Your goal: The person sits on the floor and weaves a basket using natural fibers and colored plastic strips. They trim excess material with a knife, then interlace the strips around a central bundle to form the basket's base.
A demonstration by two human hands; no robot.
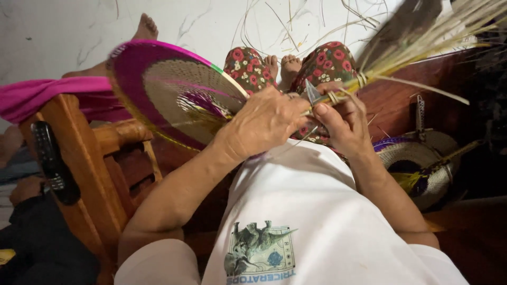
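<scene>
Meeting at the centre of the frame, both hands work on one bundle of pale straw stalks (406,50) that fans out toward the upper right corner. The left hand (264,121) lies knuckles up with its grip closed over the bundle's bound end, just beside a small grey blade (312,93) that stands between the two hands; which hand holds the blade I cannot tell. The right hand (343,124) has its grip curled shut around the same bound end from below, thumb pressed along the stalks. Left of the hands, a round woven fan (174,89) with a magenta rim tilts on edge, its handle end hidden behind the left hand. At the left edge a wooden chair arm (79,153) carries a pink cloth (47,97) and a black remote (50,158). At the right, lower down, another woven fan (417,163) with purple edging lies flat.
</scene>
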